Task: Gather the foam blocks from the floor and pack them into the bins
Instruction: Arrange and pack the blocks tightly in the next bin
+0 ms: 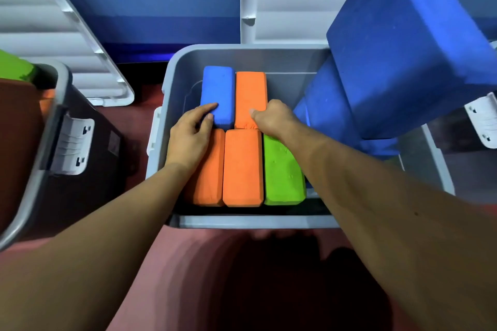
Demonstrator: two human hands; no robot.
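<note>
Right forearm [376, 209] over bin [252, 222], right hand [274, 118] fingertips behind far orange block [251, 94].

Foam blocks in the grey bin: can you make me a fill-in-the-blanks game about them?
1. The left hand touches the far-left block, which is coloured ____.
2. The right hand grips the neighbouring block, which is coloured ____.
3. In the grey bin, beside the two near orange blocks, lies the near-right block, coloured ____.
Missing words: blue, orange, green.
</note>
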